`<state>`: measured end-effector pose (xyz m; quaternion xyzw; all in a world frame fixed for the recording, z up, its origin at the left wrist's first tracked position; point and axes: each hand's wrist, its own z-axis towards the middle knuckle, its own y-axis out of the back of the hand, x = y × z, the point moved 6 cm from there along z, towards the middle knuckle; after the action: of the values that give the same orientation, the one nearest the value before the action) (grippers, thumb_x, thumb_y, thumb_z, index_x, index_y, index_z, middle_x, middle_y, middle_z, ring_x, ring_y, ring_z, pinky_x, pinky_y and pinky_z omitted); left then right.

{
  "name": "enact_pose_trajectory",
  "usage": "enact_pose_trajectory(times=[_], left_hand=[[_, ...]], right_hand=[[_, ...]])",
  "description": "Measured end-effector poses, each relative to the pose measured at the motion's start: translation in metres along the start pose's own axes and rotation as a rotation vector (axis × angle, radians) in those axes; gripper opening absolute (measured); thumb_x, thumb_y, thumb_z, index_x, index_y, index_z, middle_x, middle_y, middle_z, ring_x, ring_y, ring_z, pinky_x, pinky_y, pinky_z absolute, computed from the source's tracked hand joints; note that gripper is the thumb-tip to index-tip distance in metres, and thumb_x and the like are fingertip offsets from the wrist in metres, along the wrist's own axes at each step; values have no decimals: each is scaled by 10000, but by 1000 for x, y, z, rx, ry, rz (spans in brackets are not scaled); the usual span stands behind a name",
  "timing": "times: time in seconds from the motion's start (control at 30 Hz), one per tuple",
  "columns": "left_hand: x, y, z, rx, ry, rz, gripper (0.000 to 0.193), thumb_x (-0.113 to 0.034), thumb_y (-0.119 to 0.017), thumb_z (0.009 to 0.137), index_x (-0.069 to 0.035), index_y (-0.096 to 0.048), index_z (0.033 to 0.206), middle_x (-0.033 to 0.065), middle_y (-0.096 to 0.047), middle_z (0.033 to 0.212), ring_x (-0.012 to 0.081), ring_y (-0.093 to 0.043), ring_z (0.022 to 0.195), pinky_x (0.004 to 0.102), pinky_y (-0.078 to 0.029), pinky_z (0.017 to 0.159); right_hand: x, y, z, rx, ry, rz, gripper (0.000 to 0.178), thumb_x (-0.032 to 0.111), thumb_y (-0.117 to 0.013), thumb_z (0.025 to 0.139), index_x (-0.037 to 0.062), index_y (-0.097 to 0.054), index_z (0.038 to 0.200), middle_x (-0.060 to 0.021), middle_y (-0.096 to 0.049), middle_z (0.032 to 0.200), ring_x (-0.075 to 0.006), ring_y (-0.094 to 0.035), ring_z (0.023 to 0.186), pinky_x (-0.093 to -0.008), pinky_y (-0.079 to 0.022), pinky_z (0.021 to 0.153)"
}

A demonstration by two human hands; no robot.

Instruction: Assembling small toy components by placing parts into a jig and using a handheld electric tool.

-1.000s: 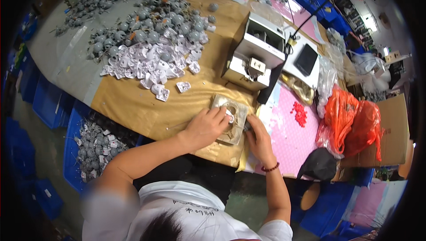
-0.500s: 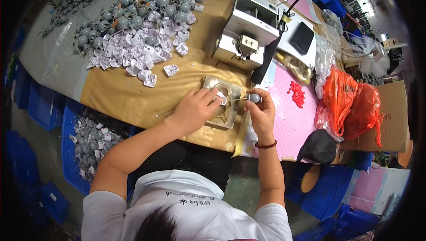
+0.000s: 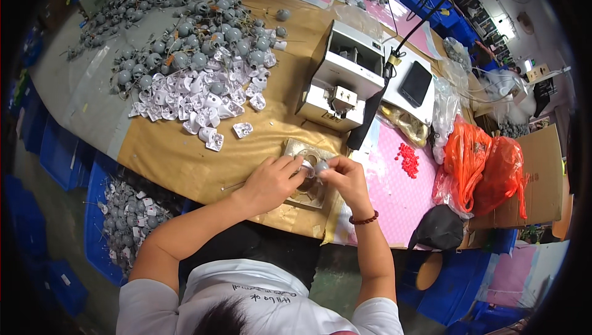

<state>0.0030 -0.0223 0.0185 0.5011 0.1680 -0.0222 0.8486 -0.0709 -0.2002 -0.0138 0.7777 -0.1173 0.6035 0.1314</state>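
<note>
A square metal block point(image 3: 297, 146) with a rounded recess lies near the table's front edge. My left hand point(image 3: 271, 185) rests at its left side, its fingers closed on a small white plastic piece point(image 3: 306, 167) in the recess; the fingertips partly cover it. Between the thumb and fingers of my right hand point(image 3: 347, 179) is a grey ball-shaped part point(image 3: 321, 167), held over the block right beside the white piece. Whether the two parts touch, I cannot tell. A thin wire or pin point(image 3: 232, 186) lies left of my left hand.
Grey ball parts point(image 3: 180, 59) and white plastic pieces point(image 3: 179, 96) are heaped at the far left. Behind the block stands a white machine point(image 3: 345, 67). Red bits point(image 3: 407, 161) lie on pink sheeting to the right, near orange bags point(image 3: 470, 159). A blue bin point(image 3: 95, 224) sits lower left.
My right hand has moved left, carrying the grey ball part from beside the block to over it. My left hand stays at the block. The whole view has shifted a little.
</note>
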Motion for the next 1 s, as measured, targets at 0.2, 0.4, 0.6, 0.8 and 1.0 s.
enact_pose_trajectory(times=[0.2,0.4,0.6,0.8,1.0], left_hand=[[3,-1,-1,-9,13,-70,289,-97,-711,762,-71,-676,1048,105,-629,1235,263,-602,1116,389,-494,855],[5,0,-1,0,48,-98,282,-97,-719,770,-79,-688,1050,103,-635,1233,262,-605,1130,389,-498,862],[8,-1,-1,-27,62,-137,259,-99,-724,779,-78,-702,1036,105,-645,1223,265,-607,1129,392,-501,867],[8,1,-1,-78,28,-117,255,-130,-703,765,-78,-672,1012,99,-644,1187,239,-599,1087,368,-484,827],[9,0,3,-67,34,-131,225,-115,-703,757,-78,-663,975,90,-644,1163,242,-598,1088,372,-487,829]], right_hand=[[22,-19,-2,-198,298,-599,338,259,-861,779,4,-667,884,-107,-691,703,-180,-642,573,-301,-498,522],[6,-22,3,-229,316,-544,279,212,-823,829,5,-663,925,-101,-699,752,-165,-643,620,-296,-504,565],[-6,-12,6,-60,196,-286,222,149,-792,864,-8,-691,984,-52,-692,760,-81,-602,652,-243,-487,588],[2,-17,2,-188,188,-462,380,141,-805,847,13,-641,1165,-34,-607,674,-105,-534,586,-264,-441,549],[24,-26,2,-28,189,-582,442,120,-755,867,47,-575,1265,-62,-603,677,-154,-556,579,-312,-454,553]])
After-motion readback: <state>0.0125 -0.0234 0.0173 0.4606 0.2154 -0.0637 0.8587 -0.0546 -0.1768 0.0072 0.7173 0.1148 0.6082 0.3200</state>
